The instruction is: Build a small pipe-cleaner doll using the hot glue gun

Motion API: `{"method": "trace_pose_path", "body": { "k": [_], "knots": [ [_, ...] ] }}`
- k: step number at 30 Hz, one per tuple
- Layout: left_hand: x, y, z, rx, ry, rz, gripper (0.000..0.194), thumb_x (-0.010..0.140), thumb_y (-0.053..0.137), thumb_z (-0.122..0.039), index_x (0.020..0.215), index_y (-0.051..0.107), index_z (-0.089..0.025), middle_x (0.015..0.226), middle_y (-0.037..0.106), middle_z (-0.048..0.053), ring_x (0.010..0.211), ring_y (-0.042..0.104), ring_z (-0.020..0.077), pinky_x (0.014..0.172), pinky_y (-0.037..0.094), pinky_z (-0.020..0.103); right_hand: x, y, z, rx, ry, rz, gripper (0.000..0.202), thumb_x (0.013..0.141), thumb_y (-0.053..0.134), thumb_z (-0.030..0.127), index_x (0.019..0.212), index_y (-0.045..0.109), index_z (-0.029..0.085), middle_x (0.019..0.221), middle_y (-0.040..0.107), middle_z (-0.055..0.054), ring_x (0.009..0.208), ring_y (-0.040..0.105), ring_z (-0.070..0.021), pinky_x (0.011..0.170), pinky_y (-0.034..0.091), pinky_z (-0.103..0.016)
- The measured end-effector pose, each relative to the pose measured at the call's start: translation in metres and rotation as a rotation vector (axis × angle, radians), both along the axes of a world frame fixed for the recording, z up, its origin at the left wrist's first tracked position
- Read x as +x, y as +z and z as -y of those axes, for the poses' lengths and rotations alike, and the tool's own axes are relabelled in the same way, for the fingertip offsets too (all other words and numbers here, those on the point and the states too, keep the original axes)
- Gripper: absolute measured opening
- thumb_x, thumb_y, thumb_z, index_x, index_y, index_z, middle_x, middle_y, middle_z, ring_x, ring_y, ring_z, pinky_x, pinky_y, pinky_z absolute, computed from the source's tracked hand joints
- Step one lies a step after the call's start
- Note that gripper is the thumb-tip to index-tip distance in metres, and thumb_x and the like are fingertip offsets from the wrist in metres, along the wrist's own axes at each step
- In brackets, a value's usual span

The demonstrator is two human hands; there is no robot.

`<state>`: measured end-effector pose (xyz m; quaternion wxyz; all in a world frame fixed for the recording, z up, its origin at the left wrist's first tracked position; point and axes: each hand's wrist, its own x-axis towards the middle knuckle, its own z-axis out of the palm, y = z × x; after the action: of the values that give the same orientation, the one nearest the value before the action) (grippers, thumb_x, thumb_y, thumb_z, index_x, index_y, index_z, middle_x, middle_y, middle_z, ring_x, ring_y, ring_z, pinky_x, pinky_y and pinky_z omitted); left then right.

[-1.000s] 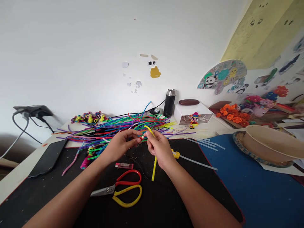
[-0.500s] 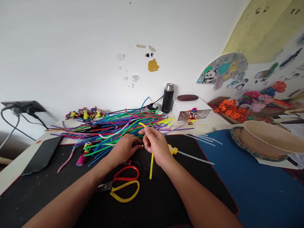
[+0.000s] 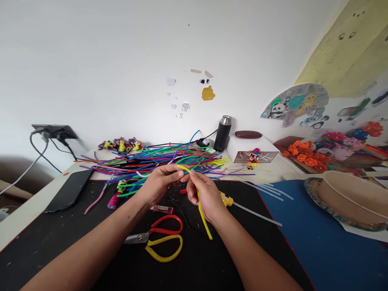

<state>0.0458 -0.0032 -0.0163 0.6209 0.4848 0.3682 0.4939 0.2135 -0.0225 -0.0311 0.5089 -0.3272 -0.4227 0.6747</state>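
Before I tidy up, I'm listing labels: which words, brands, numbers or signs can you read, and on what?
None can be read with certainty.
Pink lighter: print too blurred.
Yellow scissor handle: marks too small.
Yellow tool: label too small.

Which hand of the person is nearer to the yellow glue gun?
Right. The right hand is just to the left of the yellow glue gun, partly hiding it from the camera; the left hand is farther to the left, beyond the right hand.
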Motion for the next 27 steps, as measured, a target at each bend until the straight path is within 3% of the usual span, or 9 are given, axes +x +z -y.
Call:
{"method": "trace_pose_path", "body": {
  "k": [7, 11, 17, 20, 23, 27],
  "knots": [
    [0.001, 0.0, 0.001, 0.094, -0.02, -0.051, 0.025, 0.079, 0.088, -0.043, 0.08, 0.081, -0.019, 0.067, 0.065, 0.0, 0.066, 0.056, 0.0148, 0.071, 0.047, 0.03, -0.001, -0.004, 0.001, -0.064, 0.136, 0.01, 0.055, 0.085, 0.072, 0.07, 0.084, 0.071, 0.015, 0.05, 0.055, 0.004, 0.035, 0.042, -0.0067, 0.036, 0.02, -0.019],
    [-0.004, 0.007, -0.003, 0.118, 0.091, -0.053, 0.027, 0.075, 0.09, -0.044, 0.074, 0.078, -0.019, 0.072, 0.067, 0.001, 0.065, 0.054, 0.0146, 0.065, 0.045, 0.028, -0.006, -0.011, 0.004, -0.042, 0.16, 0.059, 0.062, 0.086, 0.067, 0.075, 0.084, 0.073, 0.013, 0.053, 0.06, 0.001, 0.037, 0.05, -0.0086, 0.036, 0.024, -0.02],
    [-0.022, 0.026, -0.01, 0.122, 0.22, 0.034, 0.034, 0.066, 0.095, -0.048, 0.071, 0.078, -0.019, 0.081, 0.072, 0.005, 0.069, 0.058, 0.0157, 0.066, 0.047, 0.028, 0.0, -0.013, 0.004, 0.008, 0.021, 0.23, 0.061, 0.084, 0.068, 0.076, 0.087, 0.073, 0.015, 0.052, 0.054, 0.005, 0.037, 0.042, -0.0073, 0.036, 0.022, -0.02],
    [-0.027, 0.03, -0.013, 0.113, 0.233, 0.071, 0.038, 0.06, 0.097, -0.049, 0.07, 0.077, -0.018, 0.074, 0.069, 0.004, 0.068, 0.058, 0.0159, 0.064, 0.047, 0.028, 0.021, 0.001, 0.009, 0.103, -0.004, 0.425, 0.059, 0.089, 0.063, 0.074, 0.087, 0.072, 0.015, 0.052, 0.054, 0.005, 0.037, 0.04, -0.0069, 0.038, 0.023, -0.02],
    [-0.03, 0.033, -0.014, 0.105, 0.244, 0.104, 0.042, 0.054, 0.099, -0.051, 0.068, 0.076, -0.018, 0.071, 0.067, 0.003, 0.066, 0.058, 0.0156, 0.064, 0.047, 0.028, 0.055, 0.011, 0.019, 0.079, -0.057, 0.613, 0.054, 0.092, 0.061, 0.069, 0.09, 0.072, 0.016, 0.053, 0.054, 0.005, 0.04, 0.04, -0.0072, 0.041, 0.026, -0.02],
    [-0.031, 0.037, -0.012, 0.141, 0.216, 0.106, 0.042, 0.057, 0.098, -0.052, 0.067, 0.074, -0.018, 0.07, 0.066, 0.003, 0.065, 0.057, 0.0155, 0.062, 0.046, 0.028, 0.107, 0.002, 0.037, -0.006, -0.124, 0.864, 0.057, 0.093, 0.055, 0.07, 0.091, 0.07, 0.016, 0.056, 0.054, 0.005, 0.04, 0.039, -0.0081, 0.041, 0.026, -0.021]
  ]
}}
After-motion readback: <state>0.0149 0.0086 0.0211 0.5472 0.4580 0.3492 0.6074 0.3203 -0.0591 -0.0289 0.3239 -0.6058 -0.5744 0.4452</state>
